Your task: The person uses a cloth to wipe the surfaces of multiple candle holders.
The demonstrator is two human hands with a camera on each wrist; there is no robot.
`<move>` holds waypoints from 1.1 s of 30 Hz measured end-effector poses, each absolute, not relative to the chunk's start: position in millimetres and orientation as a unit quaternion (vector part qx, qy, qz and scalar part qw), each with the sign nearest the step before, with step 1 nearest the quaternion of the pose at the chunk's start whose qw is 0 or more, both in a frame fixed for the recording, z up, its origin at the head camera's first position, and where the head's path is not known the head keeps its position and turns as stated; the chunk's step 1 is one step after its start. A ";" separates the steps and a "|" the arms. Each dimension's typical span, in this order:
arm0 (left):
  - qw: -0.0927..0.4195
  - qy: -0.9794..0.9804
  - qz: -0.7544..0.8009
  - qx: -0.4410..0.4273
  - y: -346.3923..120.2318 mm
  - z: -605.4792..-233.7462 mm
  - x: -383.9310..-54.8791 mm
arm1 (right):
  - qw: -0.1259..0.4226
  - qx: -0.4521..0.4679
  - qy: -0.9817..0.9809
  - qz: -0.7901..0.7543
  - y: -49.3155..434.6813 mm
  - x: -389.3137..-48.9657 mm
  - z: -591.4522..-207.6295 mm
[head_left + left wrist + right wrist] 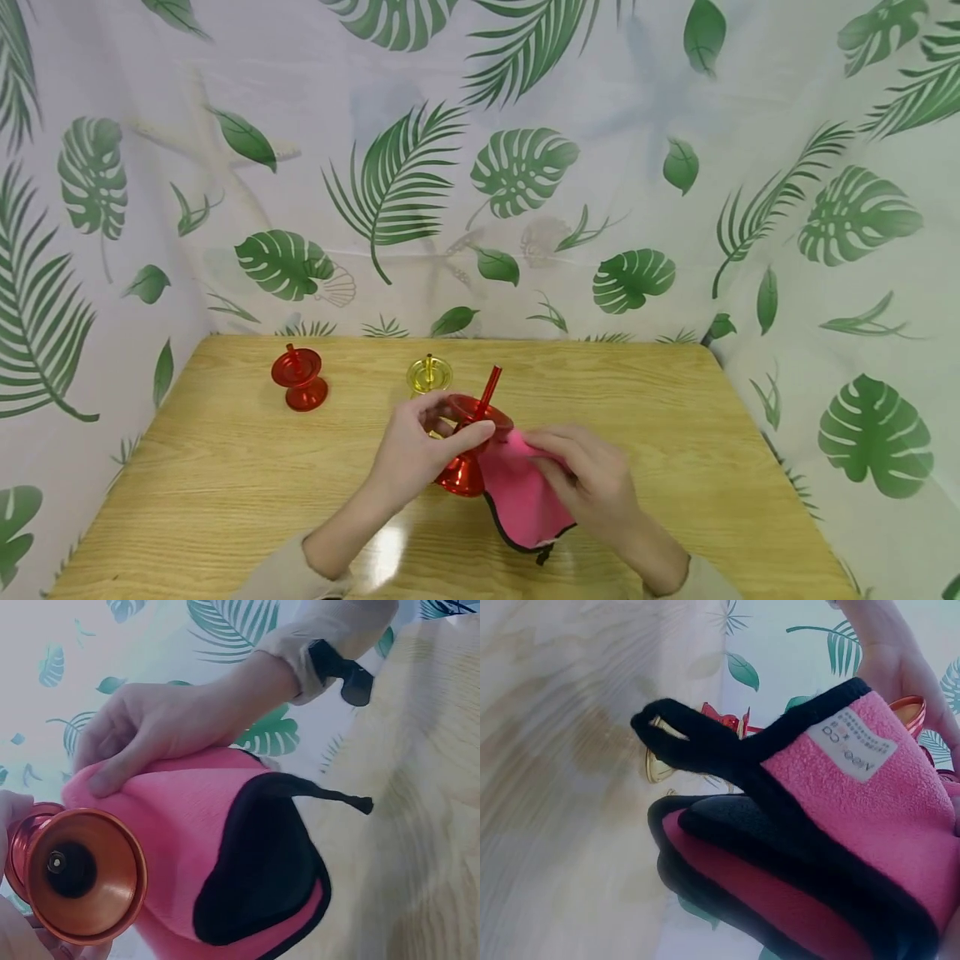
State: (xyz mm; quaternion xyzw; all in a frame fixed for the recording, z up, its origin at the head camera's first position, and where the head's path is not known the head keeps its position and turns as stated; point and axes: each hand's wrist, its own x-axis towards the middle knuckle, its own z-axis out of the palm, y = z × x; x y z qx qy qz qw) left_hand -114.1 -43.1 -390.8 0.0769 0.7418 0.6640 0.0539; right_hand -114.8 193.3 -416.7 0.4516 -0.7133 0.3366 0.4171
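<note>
Pink cloth is pinched in the right hand, just right of the red holder, which the left hand grips from its left. The red holder's long axis leans top-rightward; a gold holder stands beyond it.
</note>
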 end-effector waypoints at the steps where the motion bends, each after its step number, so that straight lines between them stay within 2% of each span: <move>1: 0.057 0.740 0.665 0.076 -42.3 -391.6 -113.7 | 0.420 0.455 -0.711 0.333 192.4 -115.8 -416.4; 10: 0.070 0.763 0.637 0.080 -38.5 -394.6 -107.8 | 0.427 0.438 -0.726 0.316 191.1 -117.4 -416.3; 23: 0.109 0.731 0.660 0.137 -49.6 -401.3 -104.1 | 0.407 0.419 -0.737 0.340 193.5 -117.1 -417.2; 33: 0.076 0.736 0.663 0.116 -49.8 -404.5 -104.2 | 0.409 0.431 -0.742 0.311 191.2 -114.5 -405.8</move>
